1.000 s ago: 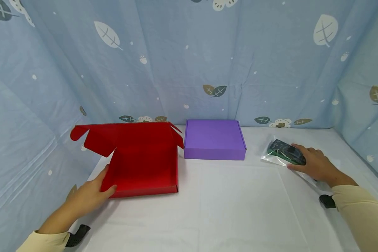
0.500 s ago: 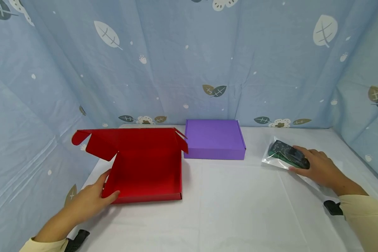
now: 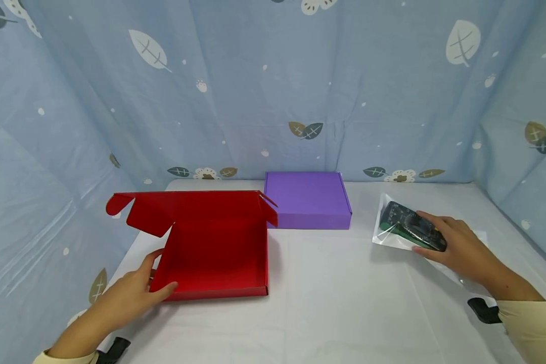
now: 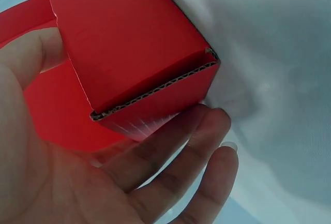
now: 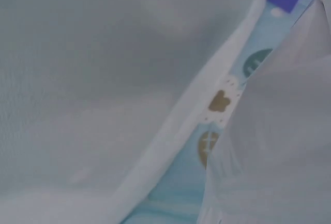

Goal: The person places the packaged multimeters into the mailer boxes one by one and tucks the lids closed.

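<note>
A red cardboard box (image 3: 214, 258) is set toward the left edge of the white surface (image 3: 336, 293), opened, its lid raised at the far side and its side flaps spread. Its near left corner is gripped by the left hand (image 3: 129, 297), the wall caught between thumb and fingers. Toward the right edge, a dark, green-sided device (image 3: 411, 226), enclosed in a clear plastic bag (image 3: 391, 239), is held slantwise by the right hand (image 3: 459, 247); a shadow is cast just beside it.

Red box (image 3: 214, 258) drawn nearer, shifted right; plastic bag (image 3: 389, 238) raised
</note>
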